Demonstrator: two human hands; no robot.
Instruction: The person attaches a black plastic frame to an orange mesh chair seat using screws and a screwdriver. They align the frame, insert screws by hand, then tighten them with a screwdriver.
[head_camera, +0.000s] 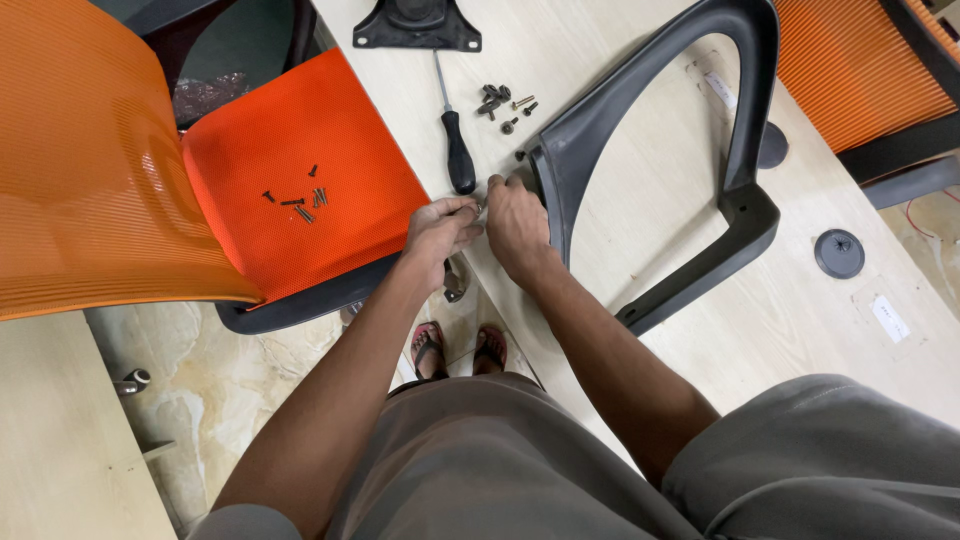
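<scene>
Black plastic armrest frame (735, 200) lies on the pale wooden table (650, 250). Our right hand (517, 225) pinches its left end; our left hand (440, 228) closes on something tiny, cannot tell what. Loose dark screws (503, 103) and the black-handled screwdriver (457, 150) wait far left, so fastening looks unfinished.

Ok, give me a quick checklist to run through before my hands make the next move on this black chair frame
1. Black frame lying flat on the table: ok.
2. Right hand at the frame's near end: ok, touching it.
3. Left hand holding a small part at its fingertips: cannot tell what it is.
4. Screwdriver within reach: ok, lying just beyond the hands.
5. Loose screws on the table close by: ok.
6. Spare screws on the orange seat: not ok, on a soft surface off the table.
</scene>
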